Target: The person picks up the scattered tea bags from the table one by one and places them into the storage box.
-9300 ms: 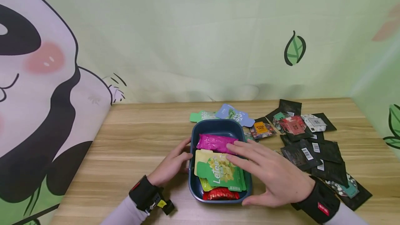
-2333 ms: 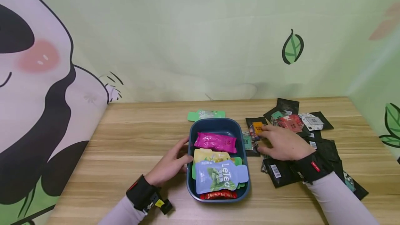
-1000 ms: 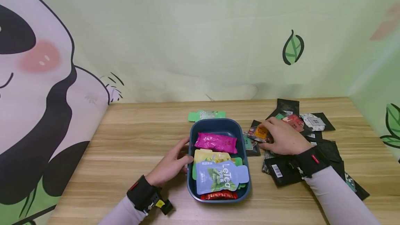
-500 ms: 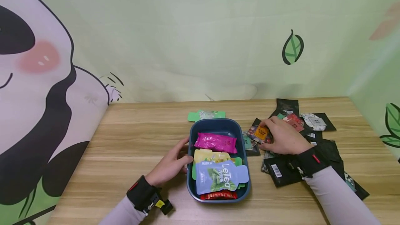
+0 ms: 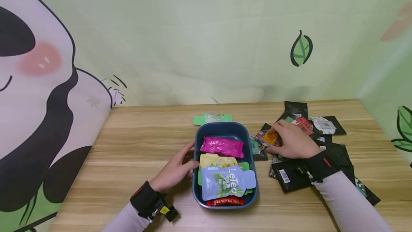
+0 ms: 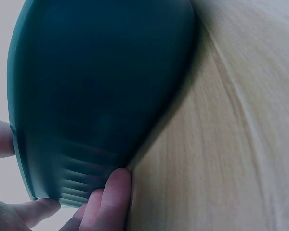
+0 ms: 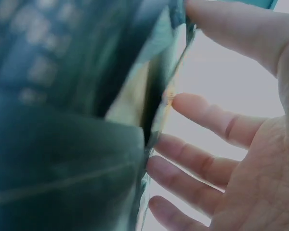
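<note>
In the head view my left hand [image 5: 175, 169] holds the near-left side of a dark blue plastic bin [image 5: 197, 189], with the thumb at its rim and other fingers along the outer wall. Inside lie a magenta wrapped pack [image 5: 222, 146], a pale blue LeTea packet [image 5: 222, 182] over yellow and green packets [image 5: 210, 158], and a red wrapped pack [image 5: 225, 201]. Right of the bin, my right hand [image 5: 294, 140] pinches a black sachet with an orange label [image 5: 270, 138] between thumb and fingertips. The right wrist view shows dark packaging [image 7: 62, 163] close up, blurred, at the fingertips.
Several black sachets [image 5: 338, 155] overlap around and under the right forearm. One with a teal label [image 5: 255, 148] lies against the bin's right side. A green packet [image 5: 212, 118] sits behind the bin. The cloth backdrop [image 5: 161, 63] rises at the table's far edge.
The pale blue packet has gone from behind the bin into it. My right hand has moved from the bin to the orange-label sachet, which has turned and shifted slightly right. The left hand stays.
</note>
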`<state>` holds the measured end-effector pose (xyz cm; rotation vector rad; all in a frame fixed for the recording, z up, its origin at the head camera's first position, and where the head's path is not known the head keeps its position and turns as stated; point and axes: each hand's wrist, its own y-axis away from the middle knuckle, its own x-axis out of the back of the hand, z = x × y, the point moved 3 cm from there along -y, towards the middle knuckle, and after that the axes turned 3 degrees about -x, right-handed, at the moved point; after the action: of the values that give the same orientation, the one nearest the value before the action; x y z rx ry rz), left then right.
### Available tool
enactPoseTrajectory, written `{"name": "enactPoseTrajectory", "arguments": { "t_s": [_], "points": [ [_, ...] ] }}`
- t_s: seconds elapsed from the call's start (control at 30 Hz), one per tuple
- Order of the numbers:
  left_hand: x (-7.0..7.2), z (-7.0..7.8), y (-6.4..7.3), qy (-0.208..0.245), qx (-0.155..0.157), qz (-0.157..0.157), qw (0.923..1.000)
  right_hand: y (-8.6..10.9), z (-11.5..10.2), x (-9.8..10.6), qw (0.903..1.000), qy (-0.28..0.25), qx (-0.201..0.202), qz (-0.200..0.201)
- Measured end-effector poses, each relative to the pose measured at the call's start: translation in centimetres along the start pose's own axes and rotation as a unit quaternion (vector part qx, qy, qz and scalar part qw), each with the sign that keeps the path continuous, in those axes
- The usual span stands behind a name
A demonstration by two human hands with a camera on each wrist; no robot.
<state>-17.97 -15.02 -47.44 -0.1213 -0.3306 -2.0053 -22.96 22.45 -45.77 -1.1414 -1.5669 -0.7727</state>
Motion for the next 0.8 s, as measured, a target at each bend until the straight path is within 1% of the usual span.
{"name": "enactPoseTrajectory", "arguments": {
  "t_s": [0.2,0.33,0.63,0.7,0.8],
  "points": [
    [0.0,-0.1,0.0,0.001,0.001,0.0,1.0,-0.1,-0.1,-0.1,1.0,0.005,-0.002,0.004],
    [0.0,-0.1,0.0,0.001,0.006,0.001,1.0,-0.1,-0.1,-0.2,0.9999,-0.008,-0.001,0.007],
    [0.0,-0.2,0.0,0.004,0.006,0.0,1.0,0.0,-0.1,0.0,0.9991,-0.036,-0.023,0.001],
    [0.0,-0.2,0.0,0.004,0.007,0.001,1.0,-0.1,-0.2,0.3,0.9988,-0.042,-0.024,0.004],
    [0.0,-0.1,0.0,0.004,0.006,0.001,1.0,-0.1,-0.3,0.8,0.9986,-0.045,-0.02,0.02]
  ]
}}
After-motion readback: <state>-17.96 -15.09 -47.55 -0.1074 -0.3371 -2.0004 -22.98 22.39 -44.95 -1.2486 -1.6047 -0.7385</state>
